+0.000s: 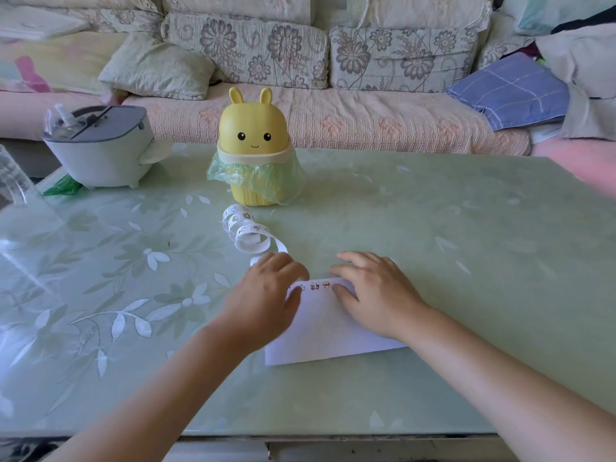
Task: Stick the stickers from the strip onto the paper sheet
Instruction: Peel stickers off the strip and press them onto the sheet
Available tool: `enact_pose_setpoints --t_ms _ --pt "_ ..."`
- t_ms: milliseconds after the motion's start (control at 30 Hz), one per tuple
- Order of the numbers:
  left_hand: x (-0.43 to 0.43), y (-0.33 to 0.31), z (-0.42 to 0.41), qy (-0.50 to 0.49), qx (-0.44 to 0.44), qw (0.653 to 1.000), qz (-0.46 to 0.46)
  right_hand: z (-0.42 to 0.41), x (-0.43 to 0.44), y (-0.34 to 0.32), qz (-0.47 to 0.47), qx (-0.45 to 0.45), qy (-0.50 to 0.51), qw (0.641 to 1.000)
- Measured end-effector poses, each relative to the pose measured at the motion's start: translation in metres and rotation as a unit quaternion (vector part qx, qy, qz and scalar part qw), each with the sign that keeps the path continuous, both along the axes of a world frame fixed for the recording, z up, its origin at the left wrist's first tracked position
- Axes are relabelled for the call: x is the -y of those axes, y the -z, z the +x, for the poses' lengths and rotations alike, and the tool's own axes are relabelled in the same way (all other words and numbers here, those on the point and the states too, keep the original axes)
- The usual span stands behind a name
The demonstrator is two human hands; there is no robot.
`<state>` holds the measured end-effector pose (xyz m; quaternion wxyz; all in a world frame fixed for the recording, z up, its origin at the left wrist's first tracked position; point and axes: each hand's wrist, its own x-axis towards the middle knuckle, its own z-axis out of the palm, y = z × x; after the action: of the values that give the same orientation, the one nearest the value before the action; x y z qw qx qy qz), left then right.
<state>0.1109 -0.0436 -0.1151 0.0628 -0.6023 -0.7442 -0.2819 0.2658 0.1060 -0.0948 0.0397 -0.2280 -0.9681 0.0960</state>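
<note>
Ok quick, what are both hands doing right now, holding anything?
Left hand: blurred at the edge of the paper sheet, cannot tell if it holds anything.
Right hand: open, fingers flat on the paper sheet.

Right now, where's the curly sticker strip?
In the head view, the curly sticker strip lies on the table left of centre, between the yellow bunny bin and the left hand.

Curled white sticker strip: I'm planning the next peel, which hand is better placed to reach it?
Probably left. The left hand sits by the loose end of the curled white sticker strip, while the right hand rests farther away, fingers flat on the white paper sheet, likely steadying it.
</note>
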Motion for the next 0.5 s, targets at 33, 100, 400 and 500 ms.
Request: enact_pose_setpoints --t_ms 33,100,400,500 --pt "0.001 -0.005 -0.006 -0.006 -0.004 1.000 0.017 -0.006 0.002 -0.001 -0.009 -0.013 0.000 1.000" --pt "0.004 -0.014 -0.019 -0.029 -0.020 0.999 0.033 -0.020 0.008 -0.004 -0.026 -0.041 0.000 0.999" --pt "0.020 -0.010 -0.053 -0.045 -0.043 0.995 -0.075 -0.063 0.027 -0.009 -0.158 -0.068 0.060 0.983" --pt "0.020 -0.010 -0.056 -0.060 -0.043 0.995 -0.068 -0.069 0.028 -0.009 -0.172 -0.066 0.086 0.979"
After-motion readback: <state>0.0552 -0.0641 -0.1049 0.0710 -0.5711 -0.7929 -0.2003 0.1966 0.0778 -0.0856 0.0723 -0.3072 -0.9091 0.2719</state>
